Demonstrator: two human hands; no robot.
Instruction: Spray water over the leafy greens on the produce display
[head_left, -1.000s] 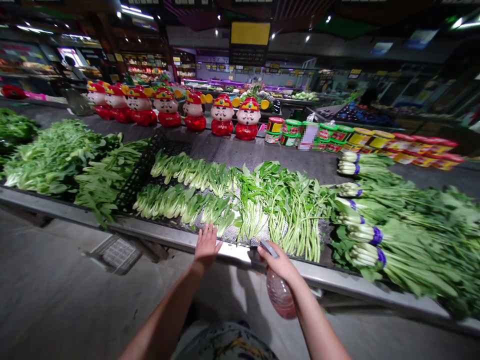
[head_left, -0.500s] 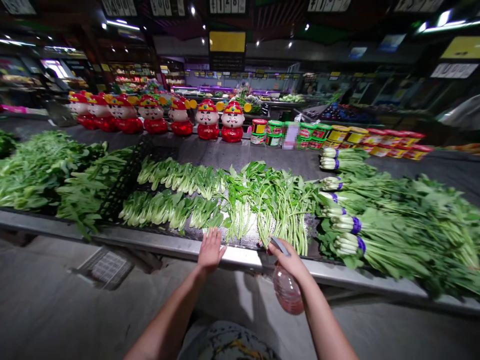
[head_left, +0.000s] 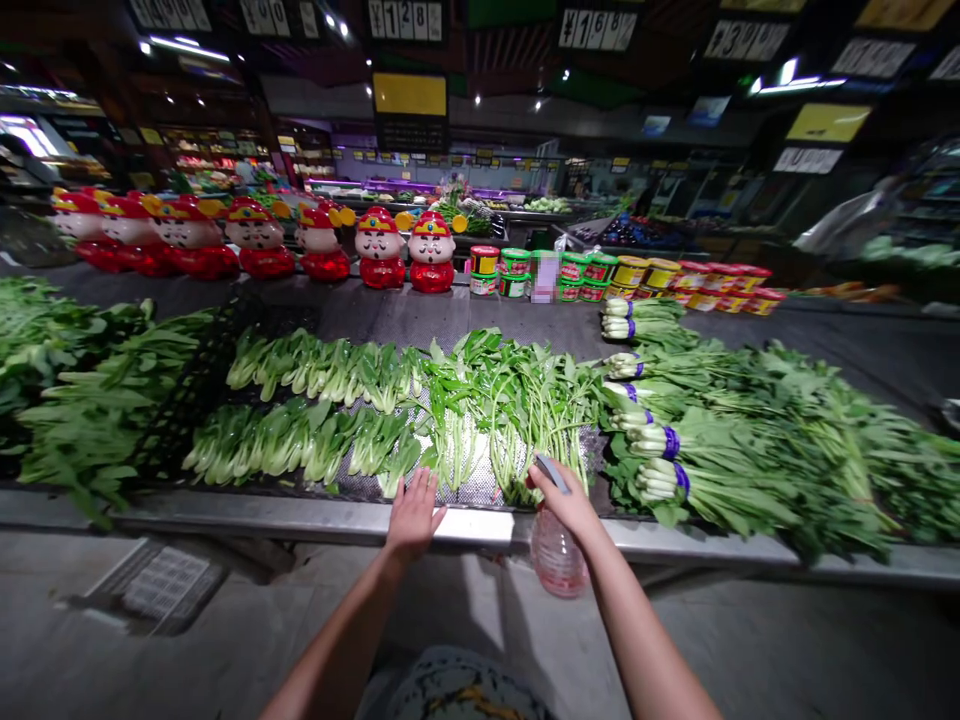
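My right hand (head_left: 568, 500) is closed around the neck of a clear spray bottle (head_left: 559, 560) with a grey top. A little pinkish liquid shows low in the bottle, which hangs upright before the display's metal edge. My left hand (head_left: 412, 515) is spread palm down at that edge, fingers pointing toward the greens and nothing in it. Just beyond its fingertips lie two rows of small bok choy (head_left: 300, 440). Loose long-stemmed leafy greens (head_left: 517, 400) spread over a perforated metal sheet (head_left: 480, 480) beyond the bottle.
Purple-taped bundles of greens (head_left: 705, 480) lie at the right, and more leafy greens (head_left: 97, 400) at the left by a black crate (head_left: 176, 400). Red figurine jars (head_left: 431, 255) and stacked tubs (head_left: 574, 275) line the back. A crate (head_left: 161, 580) sits on the floor below the metal rim (head_left: 315, 515).
The view has turned right, so the display sits further left. My right hand still holds the spray bottle, which now hangs more upright. My left hand remains spread near the edge.
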